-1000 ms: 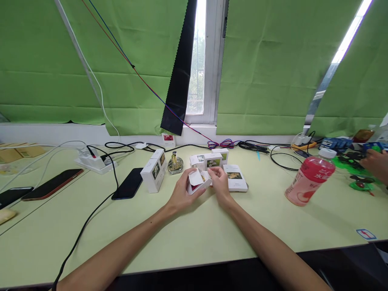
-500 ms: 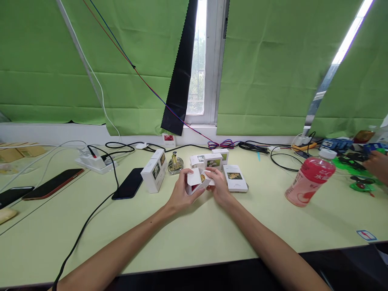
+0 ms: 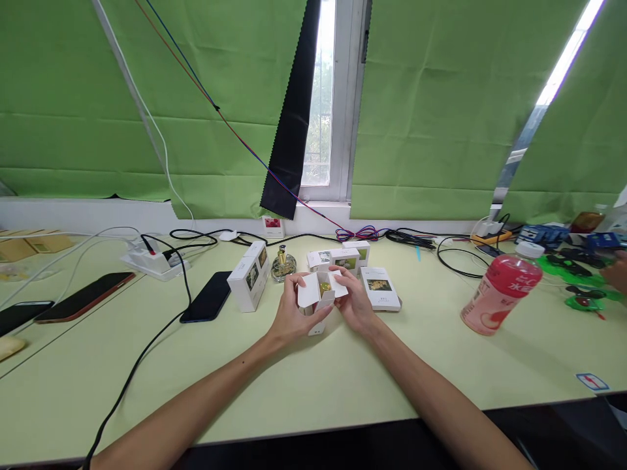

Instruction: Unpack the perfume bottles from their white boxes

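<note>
A small white cardboard box stands upright in my hands with its top flaps spread, and something yellowish shows inside. My left hand wraps round its left side, the thumb across the front. The fingers of my right hand are closed on its right flap. Just behind my left hand is a glass perfume bottle with a dark and gold cap. A white picture box stands left of it. More white boxes stand behind my hands, and a flat white box lies to the right.
A dark phone and a power strip with cables lie left. To the right stands a pink drink bottle. Another person's hand is at the far right edge, near green parts. Cables run along the wall.
The box has been turned more upright and lowered slightly, so its flaps spread wider and its lower end shows. The other person's hand at the far right has moved down and right.
</note>
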A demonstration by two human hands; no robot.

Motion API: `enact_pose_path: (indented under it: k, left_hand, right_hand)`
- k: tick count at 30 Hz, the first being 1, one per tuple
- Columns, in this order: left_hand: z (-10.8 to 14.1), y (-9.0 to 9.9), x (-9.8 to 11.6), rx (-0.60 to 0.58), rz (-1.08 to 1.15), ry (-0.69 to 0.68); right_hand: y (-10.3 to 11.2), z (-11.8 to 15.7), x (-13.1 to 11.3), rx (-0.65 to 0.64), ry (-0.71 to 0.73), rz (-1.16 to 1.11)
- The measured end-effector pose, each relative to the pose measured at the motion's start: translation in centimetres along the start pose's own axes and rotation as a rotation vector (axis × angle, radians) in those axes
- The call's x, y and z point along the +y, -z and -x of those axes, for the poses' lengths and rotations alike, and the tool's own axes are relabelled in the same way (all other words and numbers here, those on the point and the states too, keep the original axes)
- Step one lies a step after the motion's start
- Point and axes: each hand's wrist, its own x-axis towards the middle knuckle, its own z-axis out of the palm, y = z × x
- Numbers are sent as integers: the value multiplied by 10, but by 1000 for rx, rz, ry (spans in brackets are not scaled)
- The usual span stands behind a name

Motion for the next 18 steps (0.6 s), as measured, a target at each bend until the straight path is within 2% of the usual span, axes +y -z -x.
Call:
enact_pose_path:
  k: [11,18]
  left_hand:
    - [0,5,1,41,31,-5]
    - [-2,5,5,112,73,88]
  right_hand:
    - [-3,1,0,-59,-19,-37]
    - [-4,1,2,-119,-30,-124]
